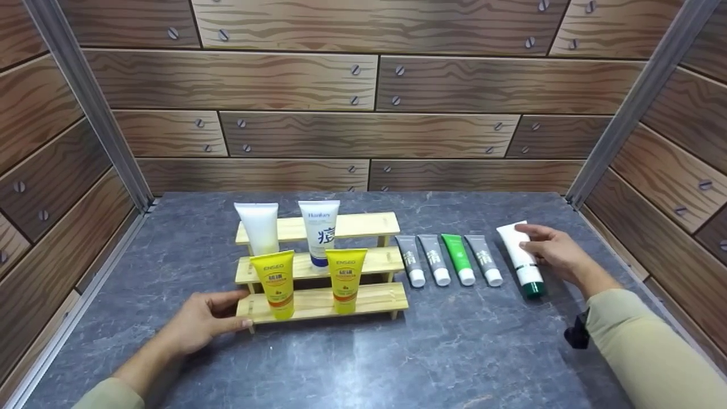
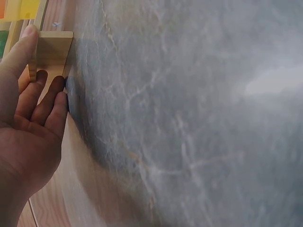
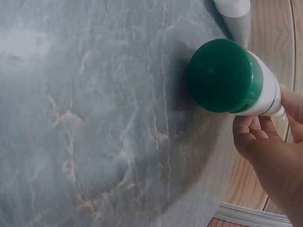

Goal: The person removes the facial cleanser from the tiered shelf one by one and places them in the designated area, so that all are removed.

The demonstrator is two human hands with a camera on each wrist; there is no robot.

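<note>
At the left end of a three-step wooden display rack (image 1: 369,301), my left hand (image 1: 196,321) grips the lowest step, thumb at its front and fingers behind. The same hand (image 2: 35,123) shows its thumb against the wooden step (image 2: 54,47) in the left wrist view. My right hand (image 1: 554,253) holds a white tube (image 1: 521,253) with a dark green cap (image 3: 222,75), thumb and fingers at its sides. Two yellow tubes (image 1: 275,287) stand cap down on the lowest step. A white tube (image 1: 258,227) and a white-and-blue tube (image 1: 319,227) stand behind them.
Between the rack and my right hand, several small tubes lie in a row, caps toward me: grey ones (image 1: 410,258) and a green one (image 1: 457,258). Wood-patterned walls (image 1: 363,130) enclose the grey marbled table (image 1: 454,352) at the back and sides.
</note>
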